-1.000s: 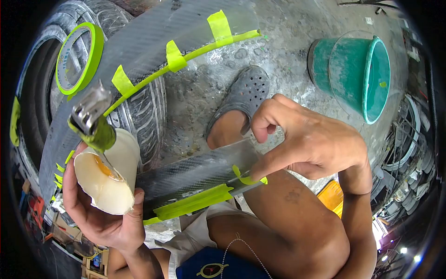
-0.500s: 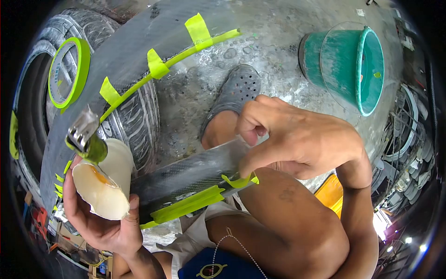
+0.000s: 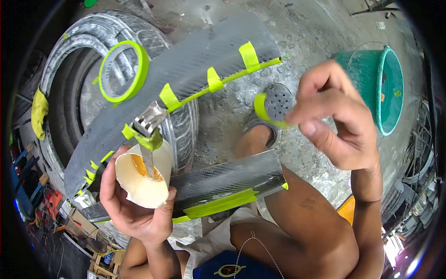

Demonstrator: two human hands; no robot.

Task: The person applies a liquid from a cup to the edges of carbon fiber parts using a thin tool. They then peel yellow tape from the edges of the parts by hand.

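My left hand (image 3: 134, 221) is wrapped round a white cup (image 3: 139, 186) with a ragged rim and amber liquid inside. A tool with a shiny metal upper end (image 3: 151, 115), bound in green tape, stands in the cup. Between thumb and finger, my right hand (image 3: 341, 123) pinches a short strip of green masking tape (image 3: 261, 108), blurred by motion. Below it, a dark carbon-weave panel (image 3: 227, 179) lies by my thigh, with green tape along its near edge. Behind the cup, a longer curved panel (image 3: 200, 60) carries several green tape tabs.
A roll of green masking tape (image 3: 143, 69) rests on the long panel. That panel lies across a dusty tire (image 3: 51, 93). A teal bucket (image 3: 385, 116) stands at the right. My foot in a grey clog (image 3: 281, 100) is on the stained concrete floor (image 3: 306, 28).
My right hand has moved from the near panel's end, up and to the right, carrying a tape strip away from the panel. The view has shifted; my left hand still holds the cup.
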